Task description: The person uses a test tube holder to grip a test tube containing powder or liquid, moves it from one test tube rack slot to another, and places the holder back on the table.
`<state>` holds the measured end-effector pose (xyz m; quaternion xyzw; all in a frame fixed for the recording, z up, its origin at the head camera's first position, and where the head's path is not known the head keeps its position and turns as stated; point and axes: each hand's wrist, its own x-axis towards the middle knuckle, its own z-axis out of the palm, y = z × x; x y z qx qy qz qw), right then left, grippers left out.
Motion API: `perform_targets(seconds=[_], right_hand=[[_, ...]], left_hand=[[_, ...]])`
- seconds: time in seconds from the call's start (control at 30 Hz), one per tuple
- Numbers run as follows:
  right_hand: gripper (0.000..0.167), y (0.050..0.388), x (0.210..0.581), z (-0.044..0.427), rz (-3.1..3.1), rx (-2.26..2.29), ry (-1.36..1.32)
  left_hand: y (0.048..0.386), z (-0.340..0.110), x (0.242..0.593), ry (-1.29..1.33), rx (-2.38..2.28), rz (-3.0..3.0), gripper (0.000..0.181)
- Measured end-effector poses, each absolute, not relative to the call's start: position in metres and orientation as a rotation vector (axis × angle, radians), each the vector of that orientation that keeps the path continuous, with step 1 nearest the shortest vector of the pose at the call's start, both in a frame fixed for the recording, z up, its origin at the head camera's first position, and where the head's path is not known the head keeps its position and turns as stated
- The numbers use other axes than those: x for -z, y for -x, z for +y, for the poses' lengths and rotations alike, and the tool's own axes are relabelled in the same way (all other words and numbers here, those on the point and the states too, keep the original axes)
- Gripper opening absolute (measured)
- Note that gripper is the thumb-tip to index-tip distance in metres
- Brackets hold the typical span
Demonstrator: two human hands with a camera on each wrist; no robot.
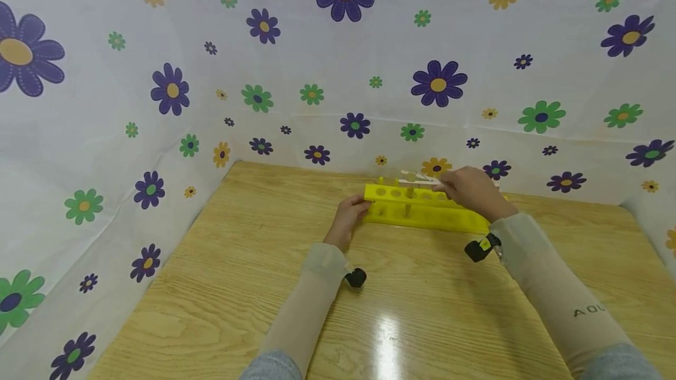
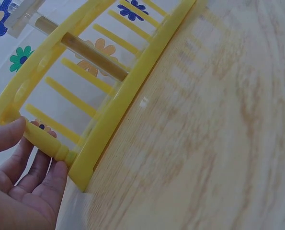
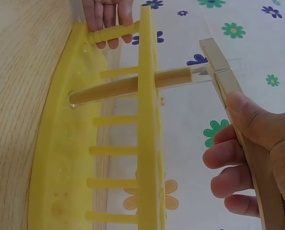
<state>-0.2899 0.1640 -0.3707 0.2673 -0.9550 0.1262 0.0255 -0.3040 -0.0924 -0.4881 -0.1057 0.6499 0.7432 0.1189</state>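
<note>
A yellow test tube rack stands on the wooden table near its back edge. In it, one glass test tube with brown contents passes through a hole in the top bar, its rounded bottom on the base. My left hand grips the rack's left end post, thumb near the top bar and fingers around the post. My right hand holds a wooden test tube holder between thumb and fingers. The holder's jaws are around the tube's upper part, above the rack, as the right wrist view shows.
The wood-grain table spreads to the front and both sides of the rack. Behind it and at the left hangs a white flower-printed cloth. Upright yellow pegs line the rack's back side.
</note>
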Motion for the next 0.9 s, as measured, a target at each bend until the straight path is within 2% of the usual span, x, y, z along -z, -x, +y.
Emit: perform_targets(seconds=[0.9], right_hand=[[0.028,0.291,0.389,0.166,-2.954,-0.418,-0.823]], left_hand=[[0.302,-0.092,0.485,0.310,-2.182,1.893,0.030]])
